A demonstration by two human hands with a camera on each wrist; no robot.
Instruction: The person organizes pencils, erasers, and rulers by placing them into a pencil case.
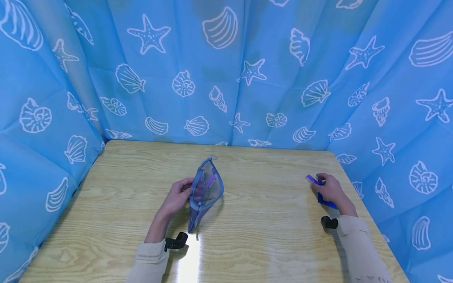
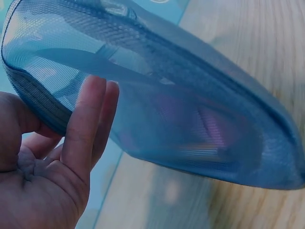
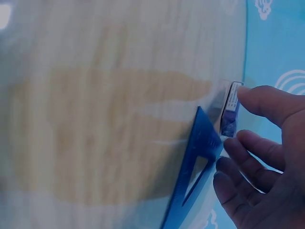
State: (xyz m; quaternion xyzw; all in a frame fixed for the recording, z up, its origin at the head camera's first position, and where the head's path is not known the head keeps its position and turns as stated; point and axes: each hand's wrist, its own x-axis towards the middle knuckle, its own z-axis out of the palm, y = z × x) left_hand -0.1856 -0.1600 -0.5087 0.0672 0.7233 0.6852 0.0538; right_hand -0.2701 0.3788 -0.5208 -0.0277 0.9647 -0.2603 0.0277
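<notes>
Left of the table's middle, a blue mesh zip pouch [image 1: 209, 196] stands with its mouth spread wide. My left hand [image 1: 179, 194] pinches the left side of its zipped rim. Through the mesh, purple and pinkish contents [image 2: 209, 124] show blurred. At the table's right side, my right hand [image 1: 332, 188] holds a small purple block with a white printed label [image 3: 230, 109] between thumb and index finger; its exact kind is unclear. Just under that hand lies a blue set square [image 3: 190, 164] with a cut-out centre, partly hidden by the hand in the head view.
The wood-grain table [image 1: 258, 220] lies between both hands, with a bright glare patch near its front. A blue curtain with white shells and starfish [image 1: 219, 78] borders it at the back and sides. Each wrist carries a small black camera [image 1: 175, 240].
</notes>
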